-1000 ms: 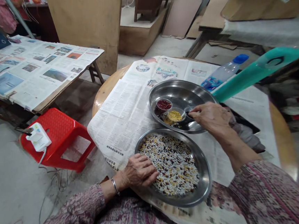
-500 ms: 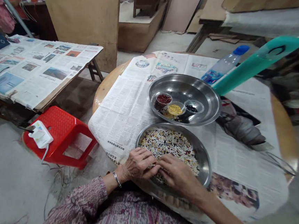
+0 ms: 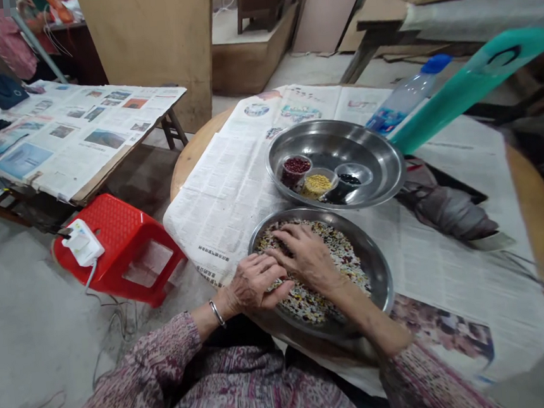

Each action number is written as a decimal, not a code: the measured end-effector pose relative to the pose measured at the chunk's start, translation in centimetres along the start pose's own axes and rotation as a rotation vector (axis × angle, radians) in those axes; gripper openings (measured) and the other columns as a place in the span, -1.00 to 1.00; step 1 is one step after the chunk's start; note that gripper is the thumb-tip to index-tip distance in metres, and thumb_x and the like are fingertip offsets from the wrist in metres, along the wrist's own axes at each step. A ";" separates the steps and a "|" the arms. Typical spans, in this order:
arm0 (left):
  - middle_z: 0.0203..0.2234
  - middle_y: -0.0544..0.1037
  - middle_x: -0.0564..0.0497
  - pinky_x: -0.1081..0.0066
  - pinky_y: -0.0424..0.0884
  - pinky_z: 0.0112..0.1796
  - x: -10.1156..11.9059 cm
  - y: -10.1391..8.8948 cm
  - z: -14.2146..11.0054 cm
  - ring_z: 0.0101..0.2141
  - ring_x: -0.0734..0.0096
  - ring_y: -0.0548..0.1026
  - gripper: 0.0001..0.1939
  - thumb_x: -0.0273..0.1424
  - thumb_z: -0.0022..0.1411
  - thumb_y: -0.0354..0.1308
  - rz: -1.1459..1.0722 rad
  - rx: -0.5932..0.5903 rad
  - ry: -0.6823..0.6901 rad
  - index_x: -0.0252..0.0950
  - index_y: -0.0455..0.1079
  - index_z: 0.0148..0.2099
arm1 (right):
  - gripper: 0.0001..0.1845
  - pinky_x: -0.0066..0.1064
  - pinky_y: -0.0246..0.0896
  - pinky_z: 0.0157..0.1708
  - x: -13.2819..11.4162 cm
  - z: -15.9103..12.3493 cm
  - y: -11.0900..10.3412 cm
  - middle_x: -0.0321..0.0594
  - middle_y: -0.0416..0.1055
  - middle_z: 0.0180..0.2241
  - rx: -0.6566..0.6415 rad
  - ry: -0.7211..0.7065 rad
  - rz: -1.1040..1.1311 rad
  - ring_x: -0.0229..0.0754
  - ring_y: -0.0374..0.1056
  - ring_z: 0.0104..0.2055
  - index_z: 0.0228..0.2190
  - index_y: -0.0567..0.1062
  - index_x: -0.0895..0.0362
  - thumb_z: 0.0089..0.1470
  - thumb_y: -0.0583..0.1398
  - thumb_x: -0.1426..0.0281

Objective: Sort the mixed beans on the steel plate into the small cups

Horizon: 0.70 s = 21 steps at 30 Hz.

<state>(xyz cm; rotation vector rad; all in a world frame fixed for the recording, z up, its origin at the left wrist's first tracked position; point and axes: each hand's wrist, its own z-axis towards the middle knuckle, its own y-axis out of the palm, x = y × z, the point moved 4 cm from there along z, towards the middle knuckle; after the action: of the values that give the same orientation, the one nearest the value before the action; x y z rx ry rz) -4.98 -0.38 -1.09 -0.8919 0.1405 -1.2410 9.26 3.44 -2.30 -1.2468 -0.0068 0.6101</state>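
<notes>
Mixed beans and white grains [image 3: 347,254] lie in a shallow steel bowl [image 3: 382,277] close to my body. My left hand [image 3: 255,283] is at the bowl's near left side, its fingers curled inward; whatever they may hold is hidden. Over the grains, my right hand [image 3: 307,255] reaches toward the far left of the bowl with its fingers apart, the tips at the grains. Behind stands a larger steel basin [image 3: 373,157] holding clear cups of red beans [image 3: 296,165], yellow beans [image 3: 317,185] and black beans [image 3: 348,179].
Newspaper [image 3: 215,202] covers the round table. A plastic bottle [image 3: 405,97], a long green plastic holder [image 3: 472,94] and a grey bundle [image 3: 454,213] are on the right. At left, a red stool [image 3: 122,233] carries a white power strip [image 3: 82,243]. Another person's pink sleeve [image 3: 5,37] shows far left.
My right hand has moved away from my left fingertips, forward over the grains, and its fingers have spread. My left hand stays at the bowl's side. The view has shifted slightly.
</notes>
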 end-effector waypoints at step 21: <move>-0.48 0.48 0.02 0.38 0.32 -0.34 0.1 0.1 0.0 -0.42 0.43 0.43 -0.80 -0.36 0.35 0.03 0.047 -0.046 0.025 -0.32 0.34 -0.33 | -0.69 -0.13 0.30 -0.08 2.6 -5.4 -3.1 -0.02 0.45 -0.12 -0.051 0.105 -0.115 0.02 0.32 -0.05 -0.10 0.50 0.09 0.22 0.07 0.28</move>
<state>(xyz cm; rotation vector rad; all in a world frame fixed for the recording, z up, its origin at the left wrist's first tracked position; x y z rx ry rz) -4.88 -0.51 -1.15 -0.9079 0.2092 -1.2094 14.51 -0.75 -2.21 -1.3169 -0.0063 0.4463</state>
